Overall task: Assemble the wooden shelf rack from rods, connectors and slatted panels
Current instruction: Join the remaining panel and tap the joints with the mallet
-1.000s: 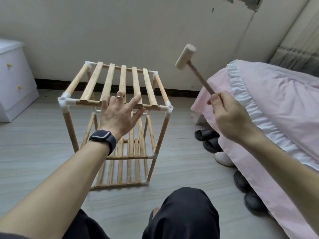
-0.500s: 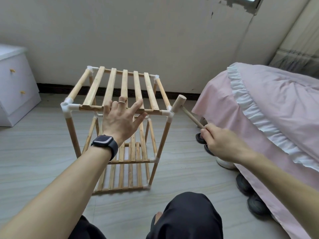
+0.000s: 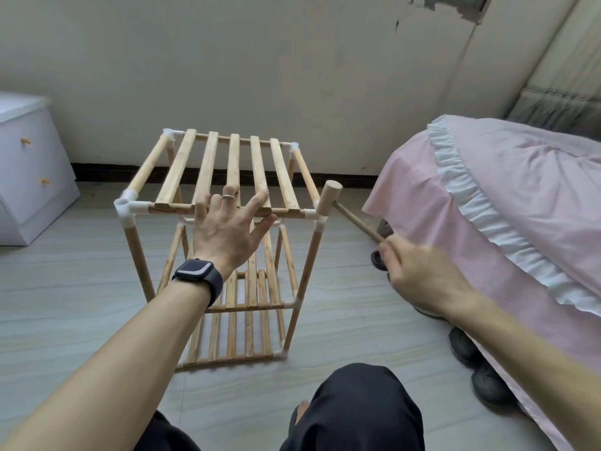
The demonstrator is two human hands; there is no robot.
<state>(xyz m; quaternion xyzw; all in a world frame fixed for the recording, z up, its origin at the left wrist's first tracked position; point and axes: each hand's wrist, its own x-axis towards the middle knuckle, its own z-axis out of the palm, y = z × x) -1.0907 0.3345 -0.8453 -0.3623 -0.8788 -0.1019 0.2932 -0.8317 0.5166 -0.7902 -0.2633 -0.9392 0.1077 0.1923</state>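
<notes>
Your left hand [image 3: 227,229] lies spread on top of the rack [image 3: 208,164] on the floor [image 3: 65,304] and your right hand [image 3: 422,275] grips the hammer [image 3: 329,198] at its near right corner, so a crooked hit may crack the white joint [image 3: 320,219] there.

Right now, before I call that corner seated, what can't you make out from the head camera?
Head view only:
1. Contact: the mallet head overlaps the near right connector, so touch or gap cannot be told.
2. Middle of the front rail: covered by the left hand pressing the top panel.
3. Grip: the right hand is blurred, so its hold on the mallet handle is unclear.
4. Far bottom joints: hidden behind the lower shelves.
</notes>
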